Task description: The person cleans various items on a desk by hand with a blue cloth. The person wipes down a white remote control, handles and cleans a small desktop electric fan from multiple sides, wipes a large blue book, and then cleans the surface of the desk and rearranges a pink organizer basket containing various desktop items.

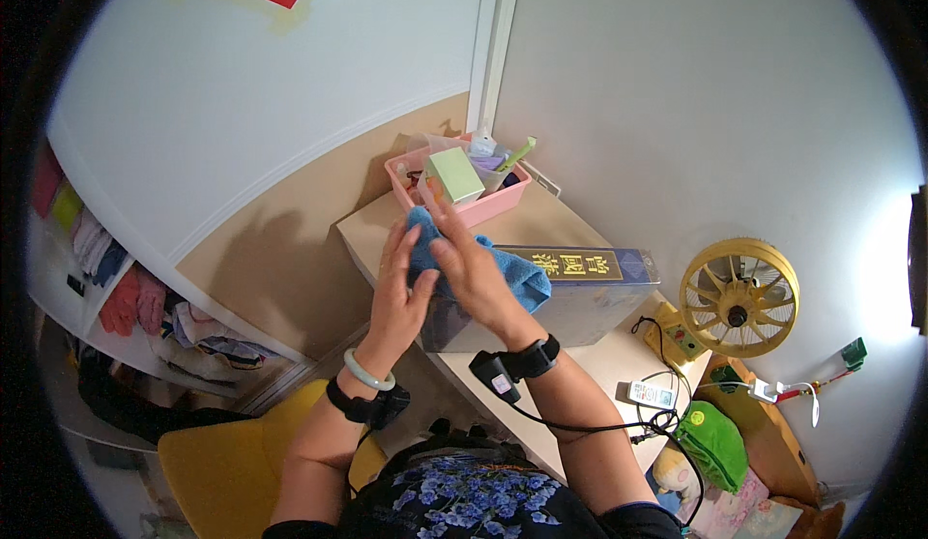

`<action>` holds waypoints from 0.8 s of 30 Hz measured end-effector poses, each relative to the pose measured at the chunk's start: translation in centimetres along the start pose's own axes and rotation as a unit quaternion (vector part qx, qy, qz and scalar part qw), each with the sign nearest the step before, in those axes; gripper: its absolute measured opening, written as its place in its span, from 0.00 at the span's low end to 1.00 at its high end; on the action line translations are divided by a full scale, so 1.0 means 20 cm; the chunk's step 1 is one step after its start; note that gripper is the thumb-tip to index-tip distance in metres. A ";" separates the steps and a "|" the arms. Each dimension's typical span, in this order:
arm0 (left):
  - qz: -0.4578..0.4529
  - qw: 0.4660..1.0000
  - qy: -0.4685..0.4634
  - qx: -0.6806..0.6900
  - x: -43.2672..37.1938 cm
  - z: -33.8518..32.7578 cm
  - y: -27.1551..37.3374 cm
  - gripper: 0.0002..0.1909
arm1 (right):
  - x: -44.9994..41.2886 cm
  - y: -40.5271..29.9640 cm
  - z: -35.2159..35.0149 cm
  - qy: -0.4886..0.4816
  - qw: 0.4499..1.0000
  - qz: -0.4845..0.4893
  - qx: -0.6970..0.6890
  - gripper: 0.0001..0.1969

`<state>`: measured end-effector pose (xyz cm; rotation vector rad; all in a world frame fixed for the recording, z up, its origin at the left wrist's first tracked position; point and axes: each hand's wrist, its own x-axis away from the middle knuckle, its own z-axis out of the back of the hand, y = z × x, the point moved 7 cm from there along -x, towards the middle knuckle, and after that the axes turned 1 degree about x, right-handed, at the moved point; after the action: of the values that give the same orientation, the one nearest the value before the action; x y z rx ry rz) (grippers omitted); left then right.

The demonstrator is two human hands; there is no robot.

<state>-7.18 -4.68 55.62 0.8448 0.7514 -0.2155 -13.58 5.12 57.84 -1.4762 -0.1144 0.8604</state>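
Note:
A blue cloth [523,278] is bunched between my two palms and hangs out past the right hand. My left hand [403,296] presses on it from the left, fingers pointing up and away. Against its other side lies my right hand [471,271], with the fingers extended. Just below and behind the cloth, a thick boxed book [558,314] stands on the table with its blue spine up. The spine bears gold writing. My hands and the cloth hide the book's left end.
A pink basket [500,209] holding a pale green box [457,175] stands at the table's [565,220] far corner. On the right are a yellow fan [739,297], a white remote [650,395] and tangled black cables [656,423]. A yellow chair [217,466] is at lower left, near clothes shelves [156,358].

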 end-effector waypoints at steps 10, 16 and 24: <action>-0.019 0.954 -0.132 -0.268 -0.08 -0.13 0.10 0.23 | 0.14 -0.02 0.37 0.160 0.979 -0.016 0.122 0.17; 0.175 0.961 0.071 0.200 0.05 -0.02 -0.21 0.13 | 0.23 0.07 0.38 0.075 0.837 0.009 0.541 0.18; 0.165 0.946 0.147 0.236 0.34 -0.15 -0.36 0.21 | 0.21 0.10 0.34 0.010 0.821 -0.024 0.570 0.22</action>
<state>-7.01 -6.39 45.42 1.4682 0.8355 0.0383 -15.24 12.73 55.34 -0.3374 0.3408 0.6538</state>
